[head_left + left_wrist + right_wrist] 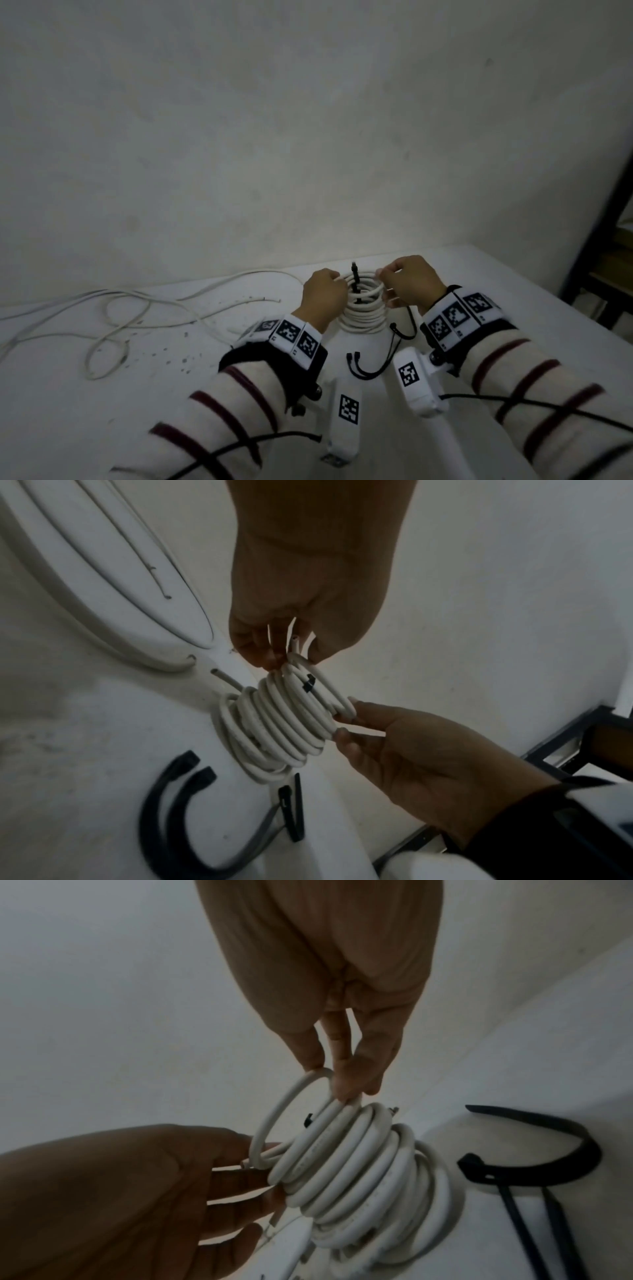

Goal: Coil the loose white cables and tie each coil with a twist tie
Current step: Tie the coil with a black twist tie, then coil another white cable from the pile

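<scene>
A white cable coil (363,308) of several loops stands on the white table (102,411) between my hands. My left hand (334,284) grips its left side, its fingertips (267,661) pinching the upper loops of the coil (284,723). My right hand (385,284) holds the right side, with fingers (346,1085) pinching the top loop of the coil (359,1164). A black tie (355,284) crosses the far side of the loops, one end sticking up. How it is fastened is hidden. Loose white cables (113,318) lie to the left.
Spare black ties (370,368) lie on the table just in front of the coil, another (406,329) under my right wrist. A wall stands close behind the table. A dark frame (603,240) stands past the table's right edge. Dark specks dot the table's left half.
</scene>
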